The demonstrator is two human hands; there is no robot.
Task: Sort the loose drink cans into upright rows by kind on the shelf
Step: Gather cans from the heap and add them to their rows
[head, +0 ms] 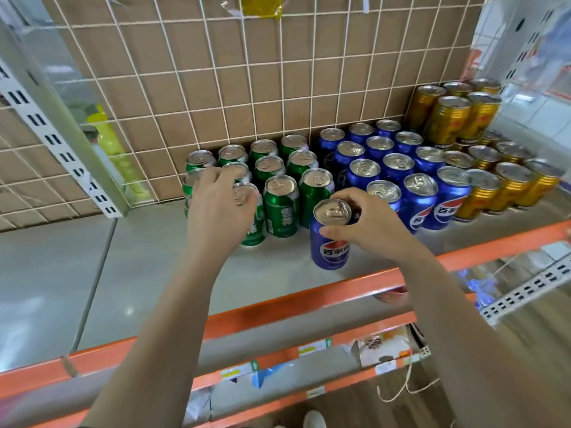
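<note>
Our right hand (367,225) pinches the blue can (329,247) by its rim, left hand (216,211) grips a green can (255,227); one slip probably tips it.

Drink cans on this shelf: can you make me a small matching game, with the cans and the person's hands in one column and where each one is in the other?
1. green cans
2. gold cans
3. right hand
4. left hand

A. grips a blue can standing in front of the rows
B. rightmost rows on the shelf
C. lies over green can tops
D. leftmost rows

Pairs: 1-D, 2-B, 3-A, 4-C
</note>
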